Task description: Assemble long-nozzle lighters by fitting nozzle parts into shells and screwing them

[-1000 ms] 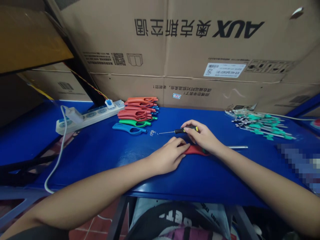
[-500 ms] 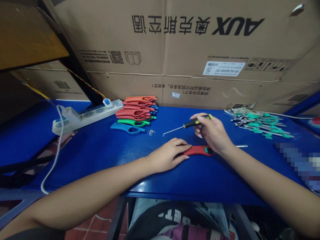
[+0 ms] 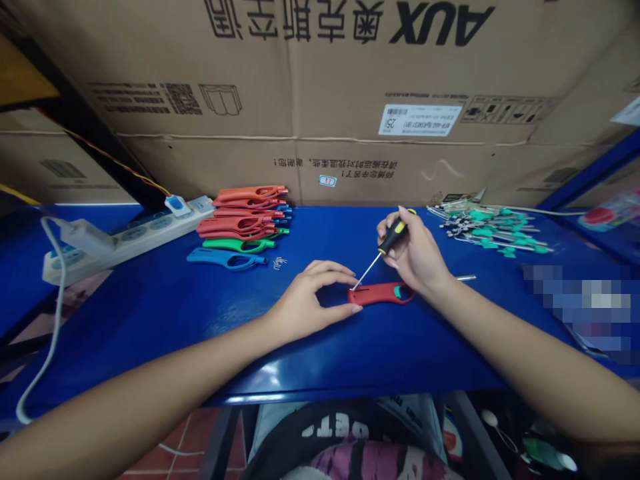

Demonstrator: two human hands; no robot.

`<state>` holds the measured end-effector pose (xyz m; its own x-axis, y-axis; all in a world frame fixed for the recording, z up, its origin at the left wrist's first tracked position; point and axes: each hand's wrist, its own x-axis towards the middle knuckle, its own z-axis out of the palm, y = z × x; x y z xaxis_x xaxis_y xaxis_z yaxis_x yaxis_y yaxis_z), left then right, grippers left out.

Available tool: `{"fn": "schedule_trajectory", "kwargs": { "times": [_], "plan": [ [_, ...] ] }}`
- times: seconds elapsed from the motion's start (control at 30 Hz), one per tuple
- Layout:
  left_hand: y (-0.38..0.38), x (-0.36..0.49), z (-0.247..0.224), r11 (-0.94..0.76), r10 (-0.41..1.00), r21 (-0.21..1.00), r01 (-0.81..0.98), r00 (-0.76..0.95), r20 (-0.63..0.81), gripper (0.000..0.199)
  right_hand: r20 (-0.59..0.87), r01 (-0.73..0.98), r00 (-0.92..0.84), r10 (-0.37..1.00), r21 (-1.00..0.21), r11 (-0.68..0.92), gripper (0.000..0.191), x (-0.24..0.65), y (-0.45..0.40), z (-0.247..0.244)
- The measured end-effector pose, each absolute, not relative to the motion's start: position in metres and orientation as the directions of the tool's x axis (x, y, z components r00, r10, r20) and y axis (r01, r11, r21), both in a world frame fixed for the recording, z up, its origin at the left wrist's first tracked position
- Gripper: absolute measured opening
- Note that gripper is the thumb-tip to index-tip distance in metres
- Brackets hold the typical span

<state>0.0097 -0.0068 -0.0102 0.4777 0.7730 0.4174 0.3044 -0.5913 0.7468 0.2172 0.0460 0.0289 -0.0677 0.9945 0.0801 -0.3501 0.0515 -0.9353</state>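
Observation:
A red long-nosed lighter lies on the blue table, its green trigger showing and its metal tube poking out past my right wrist. My left hand holds the lighter's left end between the thumb on the near edge and fingers on the far edge. In my right hand is a black and yellow screwdriver, tilted down to the left. Its tip meets the lighter's left end; a small screw there is too tiny to make out. Some small screws lie beyond my left hand.
Several coloured lighter bodies are stacked at the back left, beside a white power strip with a cable. Metal tubes with green parts lie in a heap at the back right. A large cardboard box stands behind the table.
The screwdriver's tip has come down onto the lighter's left end from above the table. My left hand has slid back toward that end, uncovering more of the lighter. The view has shifted.

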Motion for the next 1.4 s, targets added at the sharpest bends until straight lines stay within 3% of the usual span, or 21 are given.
{"fn": "schedule_trajectory", "kwargs": {
  "times": [0.27, 0.63, 1.4],
  "plan": [
    [-0.0090, 0.0116, -0.0080, -0.570, 0.798, 0.767, 0.296, 0.424, 0.429, 0.012, 0.073, -0.398, -0.088, 0.993, -0.917, 0.032, 0.041, 0.2180, 0.0441, 0.0293],
    [-0.0086, 0.0103, -0.0054, -0.600, 0.783, 0.745, 0.291, 0.403, 0.474, 0.006, 0.038, -0.353, -0.075, 0.996, -0.936, 0.009, 0.045, 0.2175, 0.0427, 0.0326],
    [-0.0097, 0.0110, -0.0025, -0.673, 0.726, 0.659, 0.336, 0.470, 0.502, 0.004, 0.170, -0.226, -0.062, 0.984, -0.962, 0.152, 0.039, 0.2167, 0.0376, 0.0330]
  ]
}}
